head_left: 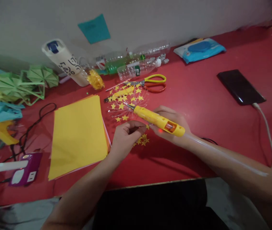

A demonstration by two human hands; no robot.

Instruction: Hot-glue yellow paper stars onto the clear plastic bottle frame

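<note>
Over the red table [186,86], my left hand [126,137] pinches a small yellow star [147,126] between thumb and fingertips. My right hand [172,123] holds a yellow glue gun [154,118], its metal nozzle pointing left and a clear glue stick trailing from its rear over my forearm. The right fingertips come close to the held star; contact is unclear. Several loose stars [143,140] lie below my hands. Further back, more stars [121,105] are spread on clear plastic. A stack of yellow paper [78,137] lies left of my left hand.
Scissors [155,83] and plastic bottles [138,68] lie behind the stars. A white tumbler [65,62], green folded paper [13,83] and a purple power strip [25,169] are left. A wipes pack [199,50] and phone [240,87] with a cable are right.
</note>
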